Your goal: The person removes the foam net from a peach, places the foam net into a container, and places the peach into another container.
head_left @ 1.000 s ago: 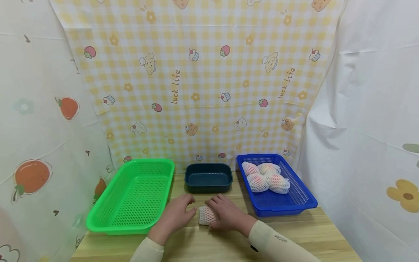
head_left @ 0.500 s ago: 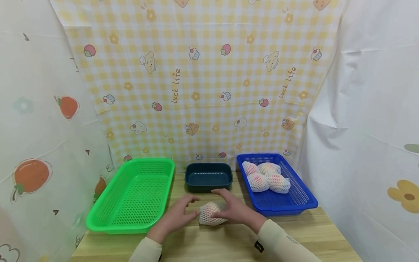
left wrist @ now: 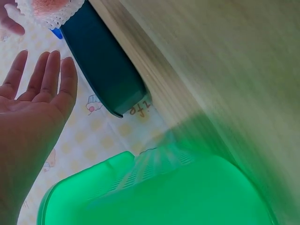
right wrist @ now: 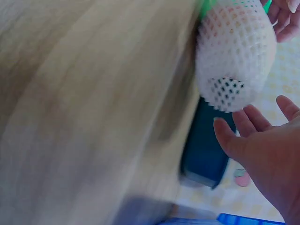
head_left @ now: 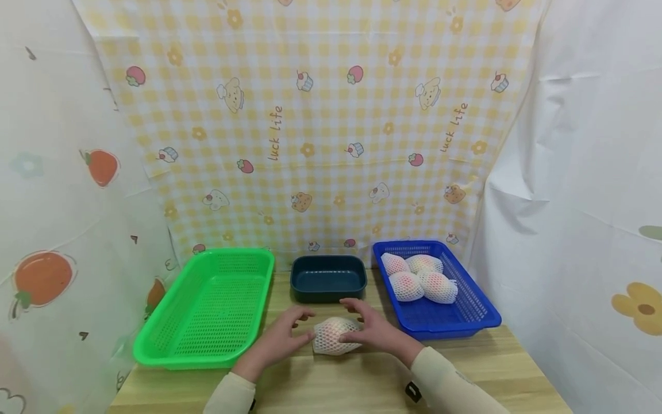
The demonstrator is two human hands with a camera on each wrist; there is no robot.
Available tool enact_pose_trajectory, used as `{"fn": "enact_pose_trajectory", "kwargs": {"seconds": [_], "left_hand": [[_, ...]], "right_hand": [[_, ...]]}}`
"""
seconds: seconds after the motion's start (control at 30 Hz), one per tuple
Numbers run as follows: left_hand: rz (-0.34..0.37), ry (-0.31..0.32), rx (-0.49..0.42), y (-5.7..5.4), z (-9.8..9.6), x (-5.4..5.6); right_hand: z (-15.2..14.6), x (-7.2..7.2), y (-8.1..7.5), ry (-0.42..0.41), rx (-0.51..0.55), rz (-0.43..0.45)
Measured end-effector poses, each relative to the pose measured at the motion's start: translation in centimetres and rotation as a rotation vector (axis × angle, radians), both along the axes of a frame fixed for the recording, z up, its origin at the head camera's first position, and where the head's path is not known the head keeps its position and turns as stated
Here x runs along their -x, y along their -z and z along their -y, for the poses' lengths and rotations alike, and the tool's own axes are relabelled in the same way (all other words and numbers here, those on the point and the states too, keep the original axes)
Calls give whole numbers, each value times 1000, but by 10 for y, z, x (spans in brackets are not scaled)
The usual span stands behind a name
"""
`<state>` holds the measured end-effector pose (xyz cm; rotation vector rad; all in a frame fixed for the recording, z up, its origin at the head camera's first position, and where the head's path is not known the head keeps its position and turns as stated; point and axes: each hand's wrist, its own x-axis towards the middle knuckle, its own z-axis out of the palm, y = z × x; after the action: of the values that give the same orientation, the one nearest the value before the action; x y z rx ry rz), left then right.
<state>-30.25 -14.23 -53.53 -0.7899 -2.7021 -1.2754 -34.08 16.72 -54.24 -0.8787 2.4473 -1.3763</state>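
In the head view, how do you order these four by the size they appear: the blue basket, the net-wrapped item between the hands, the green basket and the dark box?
1. Green basket
2. Blue basket
3. Dark box
4. Net-wrapped item

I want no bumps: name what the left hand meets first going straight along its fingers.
Likely the netted fruit, just ahead of the left hand; depth is unclear, so they may already touch.

Head view from above, forward and down over the desk; close, tilted wrist views, box in all.
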Motion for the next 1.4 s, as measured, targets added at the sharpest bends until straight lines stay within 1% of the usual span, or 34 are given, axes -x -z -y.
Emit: {"fn": "enact_pose_trajectory", "kwargs": {"seconds": [0.13, 0.2, 0.37, 0.47, 0.57, 0.67, 0.87, 1.17, 1.27, 1.4], "left_hand": [[4, -3, -1, -1, 0, 0], [7, -2, -1, -1, 0, 0], [12, 6, -3, 0, 0, 1], [11, 7, -3, 1, 0, 2], [9, 3, -1, 2, 0, 3], [8, 4, -3, 1, -1, 4], [2, 8, 2, 1, -1, 4], [31, 9, -39, -1, 1, 3], [35, 7, -54, -2, 1, 2], [34, -9, -63, -3, 1, 2]], "right_hand": [[2, 7, 10, -18, -4, 58], [3, 9, 14, -29, -11, 62], [5, 8, 22, -40, -59, 47], [6, 8, 27, -43, -75, 66], [9, 8, 29, -47, -71, 94], [10, 8, 29, -46, -55, 103], [12, 9, 31, -31, -68, 73], [15, 8, 28, -1, -43, 76], [13, 7, 22, 29, -47, 57], [9, 7, 9, 53, -29, 29]]}}
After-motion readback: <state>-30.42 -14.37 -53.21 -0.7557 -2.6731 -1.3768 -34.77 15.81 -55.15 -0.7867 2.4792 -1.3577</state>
